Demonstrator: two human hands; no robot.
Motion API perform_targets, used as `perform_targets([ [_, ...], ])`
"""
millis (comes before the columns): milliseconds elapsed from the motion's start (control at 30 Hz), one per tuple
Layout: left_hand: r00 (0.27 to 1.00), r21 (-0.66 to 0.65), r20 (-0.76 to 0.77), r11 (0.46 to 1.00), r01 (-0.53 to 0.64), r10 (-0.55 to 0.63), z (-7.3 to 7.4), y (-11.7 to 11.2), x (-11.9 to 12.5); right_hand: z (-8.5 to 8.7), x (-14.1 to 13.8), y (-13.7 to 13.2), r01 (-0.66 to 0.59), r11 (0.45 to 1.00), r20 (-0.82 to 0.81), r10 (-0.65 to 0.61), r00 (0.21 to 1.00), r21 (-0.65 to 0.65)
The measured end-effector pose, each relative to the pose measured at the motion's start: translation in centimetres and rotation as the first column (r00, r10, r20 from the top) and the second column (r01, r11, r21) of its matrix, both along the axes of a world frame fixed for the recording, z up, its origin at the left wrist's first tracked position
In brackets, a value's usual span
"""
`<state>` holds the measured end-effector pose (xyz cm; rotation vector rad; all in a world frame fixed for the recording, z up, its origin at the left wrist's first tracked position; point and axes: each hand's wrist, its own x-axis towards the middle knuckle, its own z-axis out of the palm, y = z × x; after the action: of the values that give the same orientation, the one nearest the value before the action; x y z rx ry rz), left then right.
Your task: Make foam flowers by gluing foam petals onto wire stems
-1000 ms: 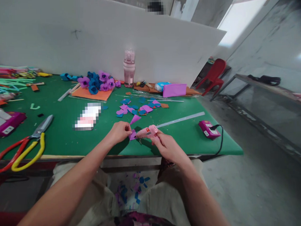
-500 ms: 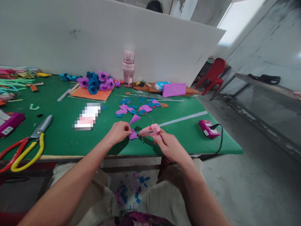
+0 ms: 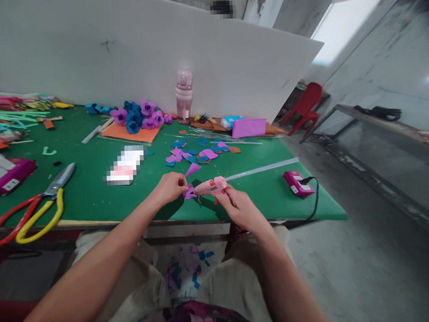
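My left hand (image 3: 170,187) pinches a small purple foam piece (image 3: 188,193) near the front edge of the green table (image 3: 95,184). My right hand (image 3: 237,206) grips a pink glue gun (image 3: 210,186), its nozzle pointing left and touching the purple piece. A long clear glue stick (image 3: 262,169) sticks out of the gun's back toward the right. Another purple foam triangle (image 3: 192,169) lies just beyond my hands.
Purple and blue foam scraps (image 3: 196,153) and finished foam flowers (image 3: 139,116) lie farther back by a pink bottle (image 3: 183,96). Red-and-yellow scissors (image 3: 33,207) lie at the left. A magenta power socket (image 3: 297,184) with a black cord sits at the right edge. A white board stands behind the table.
The glue gun's nozzle drew slightly away from the purple piece, then came back left against it. My left hand has stayed in place.
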<state>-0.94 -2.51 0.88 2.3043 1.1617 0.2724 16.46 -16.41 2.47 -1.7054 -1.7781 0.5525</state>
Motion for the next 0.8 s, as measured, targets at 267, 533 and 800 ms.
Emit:
perform_targets([
  [267,1.0,0.018,0.001,1.0,0.014,-0.014,0.0,0.1,0.0,0.1,-1.1,0.1,-0.025,1.0,0.048,0.025,0.999,0.013],
  [533,1.0,0.01,0.0,1.0,0.008,-0.008,0.0,0.1,0.0,0.0,-1.2,0.2,-0.025,1.0,0.074,0.025,0.997,0.007],
  [800,1.0,0.017,0.002,1.0,0.01,-0.01,0.0,0.1,-0.1,0.2,-1.2,0.1,-0.021,1.0,0.109,0.02,0.994,0.008],
])
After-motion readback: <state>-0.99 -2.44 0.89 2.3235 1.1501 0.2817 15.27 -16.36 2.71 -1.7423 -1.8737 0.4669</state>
